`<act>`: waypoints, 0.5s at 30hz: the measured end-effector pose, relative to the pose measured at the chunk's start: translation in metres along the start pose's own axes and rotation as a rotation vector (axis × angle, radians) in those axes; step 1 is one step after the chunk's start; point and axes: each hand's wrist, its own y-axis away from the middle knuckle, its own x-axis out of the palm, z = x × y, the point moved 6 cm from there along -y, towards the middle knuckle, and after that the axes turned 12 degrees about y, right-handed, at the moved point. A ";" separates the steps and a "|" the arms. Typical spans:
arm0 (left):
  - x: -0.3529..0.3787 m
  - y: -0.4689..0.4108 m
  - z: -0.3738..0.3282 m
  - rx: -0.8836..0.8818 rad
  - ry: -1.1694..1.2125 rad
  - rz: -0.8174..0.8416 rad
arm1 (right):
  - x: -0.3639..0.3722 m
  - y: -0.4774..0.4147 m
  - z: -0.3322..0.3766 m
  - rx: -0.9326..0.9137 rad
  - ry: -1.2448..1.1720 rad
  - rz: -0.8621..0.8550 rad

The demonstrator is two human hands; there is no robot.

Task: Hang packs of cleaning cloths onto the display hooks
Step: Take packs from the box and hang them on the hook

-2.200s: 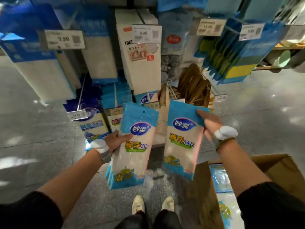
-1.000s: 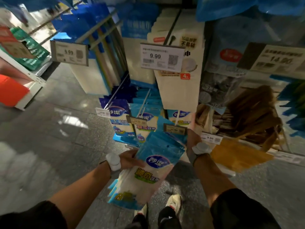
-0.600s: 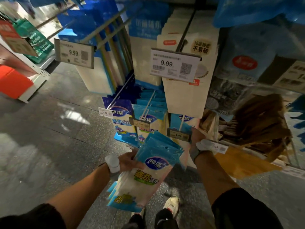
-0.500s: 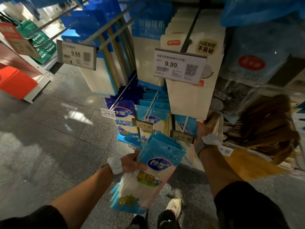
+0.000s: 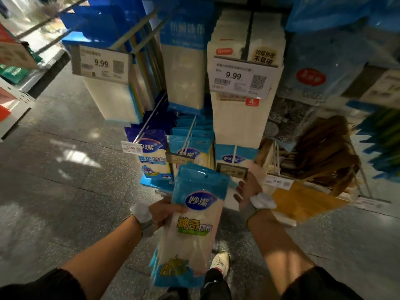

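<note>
Nearest the camera, the left hand (image 5: pixel 165 214) grips a stack of cloth packs (image 5: pixel 190 230) by its left edge, just below the blue header; the fingers wrap behind the stack and are hidden, with the thumb side pressed on the front face. The stack stands nearly upright, tilted slightly right at the top. The packs are flat, glossy plastic pouches with a blue header band, a small hang hole, a white body and a blue foot. The number of packs in the stack cannot be determined.

The right hand (image 5: pixel 245 191) is just beside the stack's upper right corner, fingers spread wide, holding nothing. Motion blur obscures its fingertips; contact with the stack cannot be confirmed.

Beyond the hands, a hanging pack (image 5: pixel 234 159) of the same print sits on a thin metal display hook (image 5: pixel 234 151), partly covered by a price tag (image 5: pixel 230 171). Left of it, further blue-headed packs (image 5: pixel 190 148) hang in a row. Above, tall white packs (image 5: pixel 238 126) carry a 9.99 label (image 5: pixel 243 80).
</note>
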 end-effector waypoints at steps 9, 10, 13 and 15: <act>0.008 0.034 -0.012 0.051 -0.005 0.033 | 0.024 0.046 -0.033 -0.240 0.405 0.112; 0.007 0.039 -0.013 0.074 -0.012 0.055 | 0.025 0.048 -0.035 -0.249 0.381 0.115; -0.002 0.049 -0.015 0.142 0.006 0.029 | 0.030 0.064 -0.033 -0.262 0.274 0.168; -0.012 0.059 -0.015 0.142 0.022 0.010 | 0.035 0.079 -0.037 -0.195 0.144 0.209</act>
